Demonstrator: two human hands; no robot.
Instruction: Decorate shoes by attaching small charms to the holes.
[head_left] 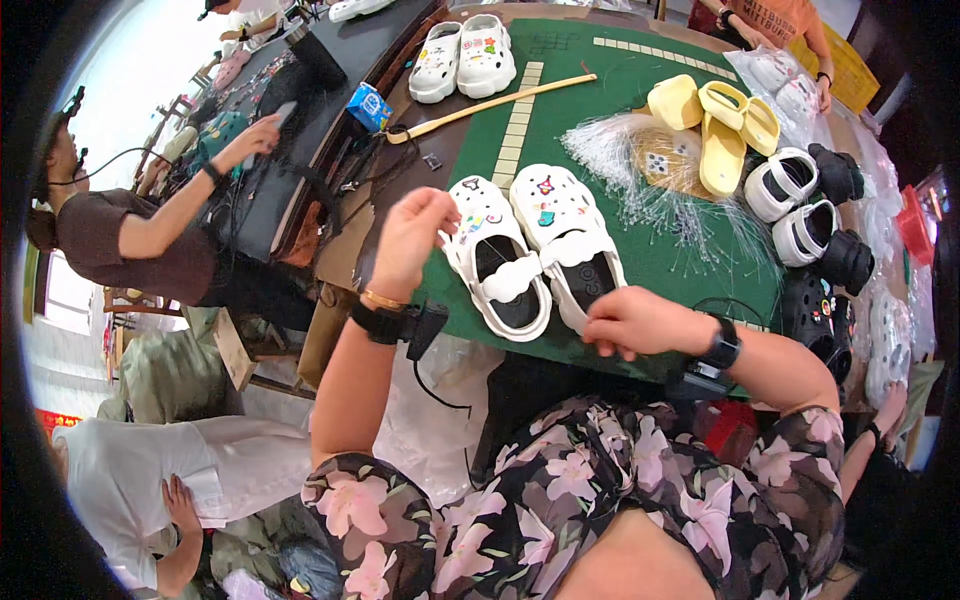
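- A pair of white clogs sits side by side on the green mat (560, 110), soles down, toes pointing away from the person: left clog (482, 218), right clog (565, 205). Coloured charms (546, 216) dot both toes, and the straps lie across the openings.
- The clogs look like moulded foam: probably light, a little springy, smooth but not very slippery, and hard to break. The charms seem the delicate part, so the heel rim or side wall would be the sounder place to take hold.
- The left hand (412, 238) is beside the left clog's toe, its fingers bent inward; whether they pinch anything cannot be told.
- The right hand (640, 322) is at the right clog's heel, fingers loosely curled; contact and any grip are hidden from this angle.
- Beyond lie a wooden stick (490, 108), a fan of clear strands (690, 215) and yellow slides (722, 155).
- Another white pair (485, 58) stands at the far side of the surface (440, 165).
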